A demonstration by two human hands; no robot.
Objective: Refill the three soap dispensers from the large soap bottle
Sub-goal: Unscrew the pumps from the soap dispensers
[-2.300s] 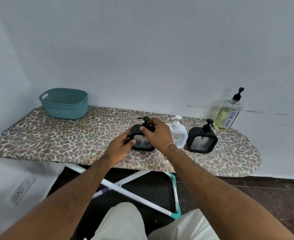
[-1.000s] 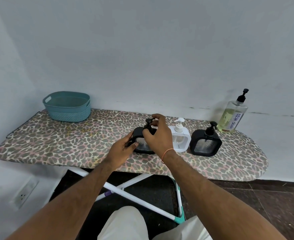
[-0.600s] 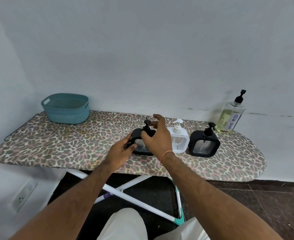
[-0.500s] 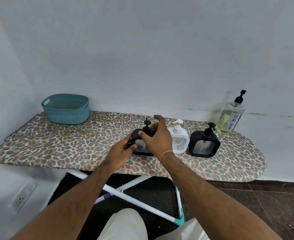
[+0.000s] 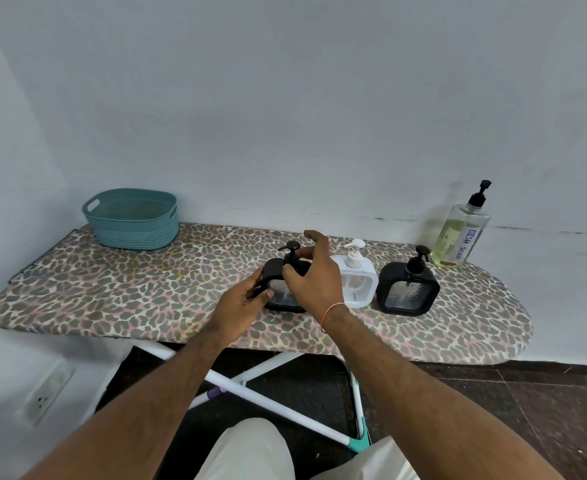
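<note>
Leopard-print ironing board [image 5: 112, 292] against the wall, teal basket [image 5: 131, 218] at its far left end. Far right stands the large soap bottle [image 5: 460, 237], handwritten label reading "DISH SOAP". Three dispensers sit mid-board: left black dispenser [image 5: 274, 275], white dispenser [image 5: 356, 278], right black dispenser [image 5: 408, 287]. Left hand [image 5: 242, 306] grips the left one's body, right hand [image 5: 314, 275] pinches around its pump collar.

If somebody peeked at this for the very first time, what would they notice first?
Probably the two hands in the middle: the left hand grips the side of a black soap dispenser while the right hand pinches its pump. The leopard-print ironing board under everything stands out too, with a teal basket at its far left and the big dish soap bottle at its far right.
</note>
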